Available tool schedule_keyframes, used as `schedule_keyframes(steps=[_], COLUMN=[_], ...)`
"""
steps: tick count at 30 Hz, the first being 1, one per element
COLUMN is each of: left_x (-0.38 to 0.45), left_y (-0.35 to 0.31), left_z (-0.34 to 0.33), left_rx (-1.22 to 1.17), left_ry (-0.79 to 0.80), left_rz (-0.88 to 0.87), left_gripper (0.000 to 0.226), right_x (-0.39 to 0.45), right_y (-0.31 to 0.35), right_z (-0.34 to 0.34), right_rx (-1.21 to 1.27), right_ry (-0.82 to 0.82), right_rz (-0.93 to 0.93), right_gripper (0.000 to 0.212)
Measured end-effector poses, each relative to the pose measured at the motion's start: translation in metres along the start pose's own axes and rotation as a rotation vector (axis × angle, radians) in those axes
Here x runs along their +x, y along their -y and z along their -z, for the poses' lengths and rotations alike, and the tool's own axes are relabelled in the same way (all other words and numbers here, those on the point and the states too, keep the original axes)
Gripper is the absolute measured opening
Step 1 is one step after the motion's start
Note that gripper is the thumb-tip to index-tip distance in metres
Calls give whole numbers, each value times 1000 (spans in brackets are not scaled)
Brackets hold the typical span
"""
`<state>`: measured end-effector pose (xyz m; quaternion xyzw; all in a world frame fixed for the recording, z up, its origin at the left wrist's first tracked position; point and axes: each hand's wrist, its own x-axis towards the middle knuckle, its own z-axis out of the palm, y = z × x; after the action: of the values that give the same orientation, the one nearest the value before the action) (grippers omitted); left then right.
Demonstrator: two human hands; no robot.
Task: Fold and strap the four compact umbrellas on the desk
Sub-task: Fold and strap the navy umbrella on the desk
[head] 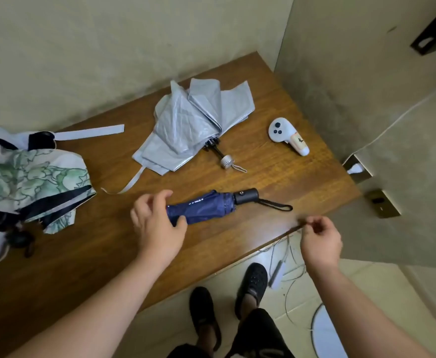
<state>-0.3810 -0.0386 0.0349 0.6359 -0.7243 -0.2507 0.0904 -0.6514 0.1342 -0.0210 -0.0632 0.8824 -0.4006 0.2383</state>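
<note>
Hands first: the left hand (157, 223) is on the blue umbrella (202, 206), thumb under and fingers curled over the cloth end, so it holds that end. The blue umbrella lies flat on the desk (276, 177), near the front edge, w/ its long side going left to right. Its black handle (246, 196) points right, and the wrist loop (276, 204) trails off even more to the right. The right hand (320, 240) is off past the desk edge, apart from the umbrella, fingers bent a bit and pinched close; I can't tell if it has a thin thing in it or nothing. So the handle end is the end nearer the right hand, and the cloth end is w/ the left. This one looks rolled up tight already, prob. done or nearly. The grey umbrella (193, 125) sits farther back in the middle, still loose and floppy, strap hanging out. The flower umbrella (30, 179) is way at the left, also loose, closer to the left hand. A small white fan (288, 135) sits back right.
</note>
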Motion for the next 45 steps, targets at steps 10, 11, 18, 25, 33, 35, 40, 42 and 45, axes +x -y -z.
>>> schedule_keyframes(steps=[10, 11, 18, 25, 33, 35, 40, 42, 45], left_x=[-70, -71, -56, -36, -1, 0, -15, -21, -28], left_y=[-63, -66, -94, -105, -88, -85, -82, -80, -80], left_z=[-104, -112, -150, -165, -156, -154, -158, -159, -150], left_rx=[26, 105, 355, 397, 331, 315, 256, 251, 194], left_ry=[355, 354, 362, 256, 317, 337, 332, 337, 398], left_rz=[-750, -748, -766, -928, -1148, -1153, -1077, -1048, -1030], left_gripper=[47, 53, 69, 52, 37, 39, 40, 41, 49], right_x=[46, 55, 78, 97, 88, 72, 31, 15, -4], right_y=[-75, -82, -107, -125, -154, -179, -230, -242, -243], right_z=[-64, -68, -77, -97, -87, -69, -7, 15, 57], right_rx=[695, 716, 573, 470, 64, 45, -182, -366, -446], right_ry=[385, 431, 369, 370, 190, 159, 162, 240, 195], right_rz=[-685, -696, -660, -631, -493, -501, -459, -424, -419], right_gripper=[47, 49, 16, 15, 19, 20, 18, 25, 38])
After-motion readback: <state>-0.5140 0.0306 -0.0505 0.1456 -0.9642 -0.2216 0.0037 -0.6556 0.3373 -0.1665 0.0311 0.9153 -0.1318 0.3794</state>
